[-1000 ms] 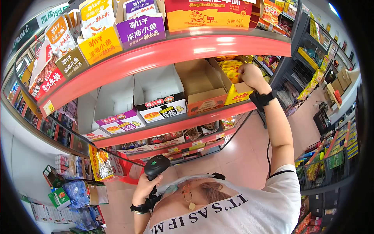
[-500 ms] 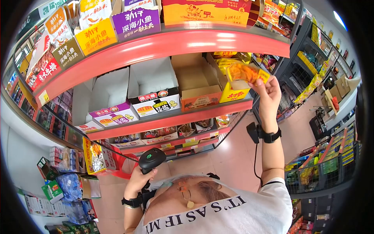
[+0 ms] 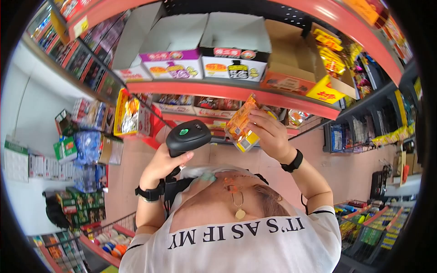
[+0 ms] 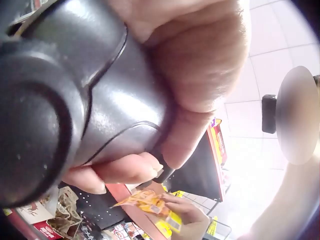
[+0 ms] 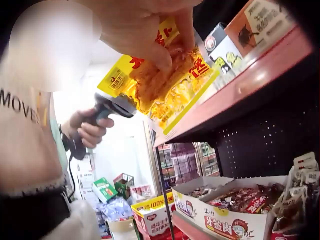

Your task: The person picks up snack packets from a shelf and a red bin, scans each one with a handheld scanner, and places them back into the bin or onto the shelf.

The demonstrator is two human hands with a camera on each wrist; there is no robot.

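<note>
Centre frame: left hand [image 3: 159,166] curled round the scanner [image 3: 187,135]; right hand [image 3: 269,134] pinches the packet [image 3: 240,125], just right of the scanner's head, apart, long axis near upright.

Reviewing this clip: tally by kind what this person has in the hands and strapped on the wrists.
Black handheld barcode scanner, gripped by the left hand: 1
Orange-and-yellow plastic snack packet, pinched by the right hand: 1
Black wrist straps, one on each wrist: 2
Total: 4
</note>
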